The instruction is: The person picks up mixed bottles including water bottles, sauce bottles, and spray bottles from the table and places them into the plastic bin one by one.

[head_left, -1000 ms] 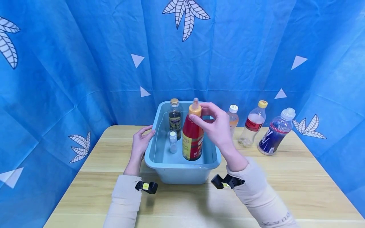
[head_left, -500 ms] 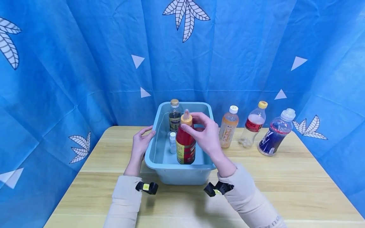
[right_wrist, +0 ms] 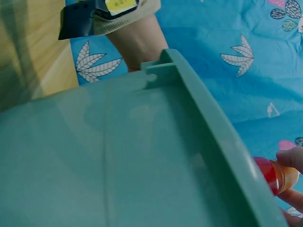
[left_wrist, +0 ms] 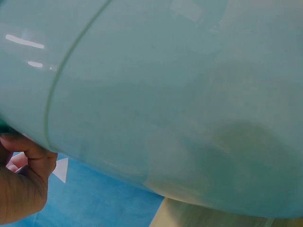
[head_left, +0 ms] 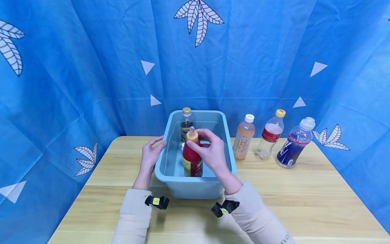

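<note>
A red squeeze bottle (head_left: 192, 158) with an orange cap and pointed nozzle stands within the light-blue plastic tub (head_left: 195, 179), close to its near wall. My right hand (head_left: 210, 149) grips it near the cap with thumb and fingers. In the right wrist view the tub's wall hides most of the bottle, leaving its cap (right_wrist: 287, 177) showing. At the tub's left rim, my left hand (head_left: 150, 154) holds the edge between thumb and fingers. Behind the squeeze bottle stand a dark glass bottle (head_left: 186, 123) with a tan cap and a small white-capped bottle, mostly hidden.
Right of the tub, three drink bottles stand in a row on the wooden table (head_left: 289, 196): an orange drink bottle (head_left: 242, 140), a red-labelled bottle (head_left: 270, 135) with a yellow cap, and a blue-labelled bottle (head_left: 294, 145). A blue patterned curtain (head_left: 253, 61) surrounds the table.
My right hand has carried the red squeeze bottle left and lower inside the tub, now covering most of the small bottle. The orange drink bottle has come into full view. My left hand stays put.
</note>
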### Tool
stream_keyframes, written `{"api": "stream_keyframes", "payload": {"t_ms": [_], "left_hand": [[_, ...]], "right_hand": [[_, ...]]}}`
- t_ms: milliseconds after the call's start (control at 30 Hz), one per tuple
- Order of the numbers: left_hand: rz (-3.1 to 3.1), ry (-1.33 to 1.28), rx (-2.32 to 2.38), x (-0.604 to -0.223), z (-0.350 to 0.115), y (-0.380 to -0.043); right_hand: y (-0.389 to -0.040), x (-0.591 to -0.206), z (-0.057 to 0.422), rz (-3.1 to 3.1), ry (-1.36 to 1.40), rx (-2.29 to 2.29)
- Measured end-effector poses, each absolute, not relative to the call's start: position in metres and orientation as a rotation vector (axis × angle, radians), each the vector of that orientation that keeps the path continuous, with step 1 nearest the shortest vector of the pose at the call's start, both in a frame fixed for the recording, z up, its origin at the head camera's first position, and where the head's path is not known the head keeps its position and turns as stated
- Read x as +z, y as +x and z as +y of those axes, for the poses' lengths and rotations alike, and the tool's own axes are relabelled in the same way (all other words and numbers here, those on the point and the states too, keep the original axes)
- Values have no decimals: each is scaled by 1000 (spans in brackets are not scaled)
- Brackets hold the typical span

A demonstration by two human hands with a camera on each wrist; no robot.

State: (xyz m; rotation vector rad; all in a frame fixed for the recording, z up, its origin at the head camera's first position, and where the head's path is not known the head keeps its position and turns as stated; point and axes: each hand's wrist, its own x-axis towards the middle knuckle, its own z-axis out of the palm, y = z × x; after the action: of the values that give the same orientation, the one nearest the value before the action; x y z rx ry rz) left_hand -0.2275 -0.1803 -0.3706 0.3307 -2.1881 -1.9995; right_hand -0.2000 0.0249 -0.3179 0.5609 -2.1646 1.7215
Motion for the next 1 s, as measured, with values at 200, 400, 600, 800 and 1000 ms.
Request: {"api": "stream_keyframes", "payload": {"t_ms": [200, 400, 600, 800, 1000], "left_hand": [[-2185, 331, -2003, -372, -180, -228], [-2191, 334, -2011, -371, -180, -228], [-2200, 338, -2003, -370, -181, -228], [-2210, 330, -1996, -370, -181, -228], [-2225, 340, -1995, -370, -182, -229]], "right_hand": [[-202, -326, 18, -2167, 560, 1726], [-204, -328, 14, -2192, 569, 1712], [-205, -326, 11, -2241, 573, 1692], [-206, -328, 6, -2303, 570, 1678], [-207, -328, 1, -2373, 557, 1650]]}}
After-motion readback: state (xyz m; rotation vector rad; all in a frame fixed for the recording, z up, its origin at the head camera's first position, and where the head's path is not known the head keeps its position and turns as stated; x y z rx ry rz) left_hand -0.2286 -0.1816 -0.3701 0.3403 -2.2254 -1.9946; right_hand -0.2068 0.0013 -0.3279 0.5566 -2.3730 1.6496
